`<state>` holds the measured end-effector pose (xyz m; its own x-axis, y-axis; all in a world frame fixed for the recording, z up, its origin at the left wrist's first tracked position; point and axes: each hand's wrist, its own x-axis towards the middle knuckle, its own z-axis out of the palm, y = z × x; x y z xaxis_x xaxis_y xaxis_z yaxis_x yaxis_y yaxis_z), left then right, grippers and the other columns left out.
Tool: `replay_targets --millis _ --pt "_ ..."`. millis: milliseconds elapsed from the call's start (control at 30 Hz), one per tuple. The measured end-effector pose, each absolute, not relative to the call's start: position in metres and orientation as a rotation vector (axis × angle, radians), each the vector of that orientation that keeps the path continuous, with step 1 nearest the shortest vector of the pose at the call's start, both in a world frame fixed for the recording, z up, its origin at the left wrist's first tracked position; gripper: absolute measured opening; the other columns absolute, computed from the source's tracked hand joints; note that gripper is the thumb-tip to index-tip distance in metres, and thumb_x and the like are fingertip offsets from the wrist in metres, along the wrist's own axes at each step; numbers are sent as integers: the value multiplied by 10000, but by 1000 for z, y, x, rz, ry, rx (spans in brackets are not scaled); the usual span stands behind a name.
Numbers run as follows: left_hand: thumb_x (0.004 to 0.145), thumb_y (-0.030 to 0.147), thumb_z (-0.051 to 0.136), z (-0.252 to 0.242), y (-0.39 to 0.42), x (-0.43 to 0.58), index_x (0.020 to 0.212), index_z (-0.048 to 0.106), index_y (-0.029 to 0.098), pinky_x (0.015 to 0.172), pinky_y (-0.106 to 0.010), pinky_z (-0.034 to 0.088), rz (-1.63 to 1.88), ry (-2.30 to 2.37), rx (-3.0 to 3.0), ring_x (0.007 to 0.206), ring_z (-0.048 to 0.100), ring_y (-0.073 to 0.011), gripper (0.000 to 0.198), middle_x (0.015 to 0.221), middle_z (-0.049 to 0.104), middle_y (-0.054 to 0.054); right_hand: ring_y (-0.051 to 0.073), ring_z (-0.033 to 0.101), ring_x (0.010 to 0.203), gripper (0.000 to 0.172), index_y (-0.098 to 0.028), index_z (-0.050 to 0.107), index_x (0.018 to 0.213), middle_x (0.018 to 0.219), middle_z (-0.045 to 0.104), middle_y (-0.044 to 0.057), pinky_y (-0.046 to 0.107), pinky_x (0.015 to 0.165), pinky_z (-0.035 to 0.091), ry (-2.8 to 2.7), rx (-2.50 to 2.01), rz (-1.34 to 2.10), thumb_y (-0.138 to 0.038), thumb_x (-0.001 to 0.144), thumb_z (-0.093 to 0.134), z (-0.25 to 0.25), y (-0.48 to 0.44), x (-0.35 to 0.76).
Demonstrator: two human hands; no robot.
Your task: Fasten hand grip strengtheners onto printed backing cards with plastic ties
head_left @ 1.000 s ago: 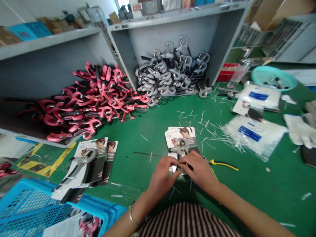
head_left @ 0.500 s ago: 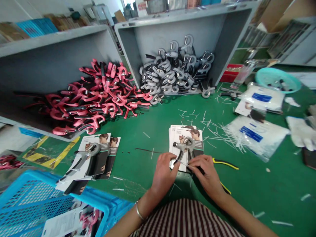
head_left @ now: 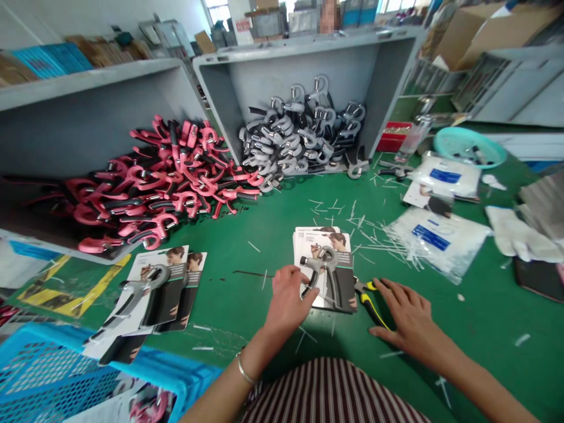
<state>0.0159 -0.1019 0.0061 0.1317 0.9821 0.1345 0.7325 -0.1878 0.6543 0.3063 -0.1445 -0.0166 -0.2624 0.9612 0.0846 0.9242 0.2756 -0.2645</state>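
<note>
Here, just right of the frame's lower centre, the pliers lie between the cards and the right hand, long axis slanting from upper left to lower right. The right hand is the nearer, its fingers loose and parted at the upper handle, the tool's head to their left; at centre, the left hand pinches the grip

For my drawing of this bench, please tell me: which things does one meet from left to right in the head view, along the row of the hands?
Left card pile, left hand, middle card stack, yellow-and-black pliers, right hand, dark flat object at the right edge.
</note>
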Motion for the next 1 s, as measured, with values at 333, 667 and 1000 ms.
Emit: replay_targets --millis 333,667,1000 --pt "765 292 705 34 -88 -30 1027 610 175 842 -360 500 945 1439 1191 965 660 -247 302 1051 693 -86 287 666 884 465 -212 628 1212 1026 691 131 410 763 556 -1350 -1666 1686 -497 859 529 26 -147 326" --pt "881 296 615 55 -93 -16 1304 513 221 1032 -380 412 997 1233 1572 1177 559 -235 442 1284 598 -74 224 709 835 458 -146 485 1253 1026 663 124 304 616 600 -1062 -973 2642 -389 892 627 80 -117 264" --pt "900 282 593 63 -89 -17 1356 456 236 1067 -387 388 911 1192 1835 1224 526 -237 479 1339 555 -85 231 724 827 393 -149 485 1161 1016 693 148 307 586 606 -1027 -1125 2700 -418 903 611 103 -96 255"
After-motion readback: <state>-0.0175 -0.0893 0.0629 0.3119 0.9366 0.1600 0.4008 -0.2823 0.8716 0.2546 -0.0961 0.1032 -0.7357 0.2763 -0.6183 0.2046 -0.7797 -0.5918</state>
